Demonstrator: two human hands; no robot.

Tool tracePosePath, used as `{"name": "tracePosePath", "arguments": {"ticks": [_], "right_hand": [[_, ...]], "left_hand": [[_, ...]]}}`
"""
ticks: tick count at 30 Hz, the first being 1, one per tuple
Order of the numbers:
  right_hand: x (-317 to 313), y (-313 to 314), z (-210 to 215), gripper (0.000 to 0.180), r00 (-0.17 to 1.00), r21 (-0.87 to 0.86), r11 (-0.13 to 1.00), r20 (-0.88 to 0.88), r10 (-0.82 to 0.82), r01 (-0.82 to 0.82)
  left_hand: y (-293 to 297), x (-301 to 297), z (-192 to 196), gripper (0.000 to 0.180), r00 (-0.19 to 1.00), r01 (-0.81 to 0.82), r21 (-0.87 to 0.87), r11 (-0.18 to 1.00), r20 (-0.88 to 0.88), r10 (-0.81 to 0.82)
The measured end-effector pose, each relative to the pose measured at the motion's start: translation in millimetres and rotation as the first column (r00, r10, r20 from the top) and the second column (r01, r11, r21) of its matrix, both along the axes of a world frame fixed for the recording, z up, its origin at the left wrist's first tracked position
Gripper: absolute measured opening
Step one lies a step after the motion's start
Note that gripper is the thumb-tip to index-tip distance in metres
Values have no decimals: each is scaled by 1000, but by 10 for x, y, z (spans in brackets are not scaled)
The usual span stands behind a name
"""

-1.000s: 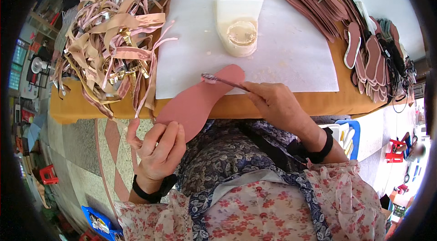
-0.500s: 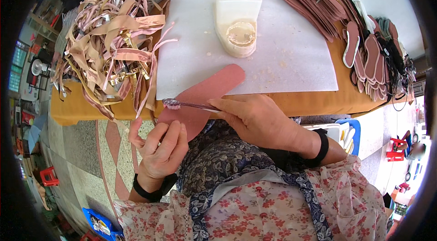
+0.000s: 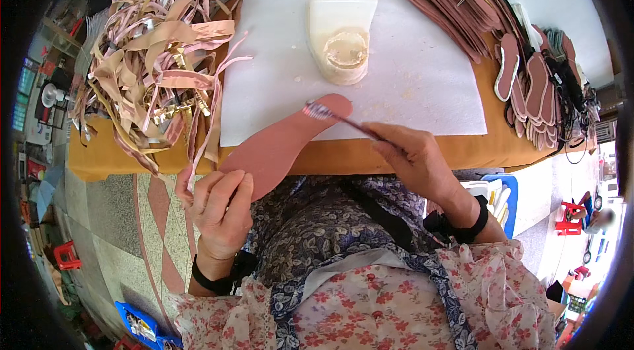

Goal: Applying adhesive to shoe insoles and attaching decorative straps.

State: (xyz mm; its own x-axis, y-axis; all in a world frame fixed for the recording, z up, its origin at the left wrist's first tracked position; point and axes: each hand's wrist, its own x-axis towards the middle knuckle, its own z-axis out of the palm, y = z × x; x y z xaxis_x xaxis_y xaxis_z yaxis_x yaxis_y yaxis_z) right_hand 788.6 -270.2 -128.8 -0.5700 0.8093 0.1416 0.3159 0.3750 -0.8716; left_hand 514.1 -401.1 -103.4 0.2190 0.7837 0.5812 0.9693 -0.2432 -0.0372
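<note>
My left hand point(image 3: 221, 208) is closed on the wide near end of a pink shoe insole point(image 3: 274, 142), which slants up over the table edge to a white sheet point(image 3: 422, 72). In my right hand point(image 3: 419, 158) is a toothbrush point(image 3: 350, 123). Its bristle head rests on or just above the insole's narrow far end. Beyond the insole stands a whitish glue dispenser point(image 3: 340, 13) with a round, crusted opening at the front. A thin pink strip point(image 3: 205, 129) hangs down from the pile to my left fingers; whether they grip it I cannot tell.
A tangled heap of pink and tan straps point(image 3: 152, 66) covers the table's left side. Stacked brown-pink insoles point(image 3: 449, 6) lie at the far right, beside bundles of white-edged soles point(image 3: 538, 86). An orange-brown cloth point(image 3: 343, 157) covers the table. Below stands a blue bin point(image 3: 508, 201).
The toothbrush has swept up and right from the insole's near half to its far end. My left hand has shifted slightly left and down along the insole, still holding it.
</note>
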Motion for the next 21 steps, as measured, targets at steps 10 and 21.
{"name": "tracePosePath", "arguments": {"ticks": [10,21], "right_hand": [[119,524,10,23,894,402,891,291,-342,210],[-152,731,168,22,745,533,846,554,-373,28]], "left_hand": [[-21,32,40,17,1000,3,-7,1000,-19,-3],[-26,7,29,17,1000,9,-4,1000,-8,-9]]}}
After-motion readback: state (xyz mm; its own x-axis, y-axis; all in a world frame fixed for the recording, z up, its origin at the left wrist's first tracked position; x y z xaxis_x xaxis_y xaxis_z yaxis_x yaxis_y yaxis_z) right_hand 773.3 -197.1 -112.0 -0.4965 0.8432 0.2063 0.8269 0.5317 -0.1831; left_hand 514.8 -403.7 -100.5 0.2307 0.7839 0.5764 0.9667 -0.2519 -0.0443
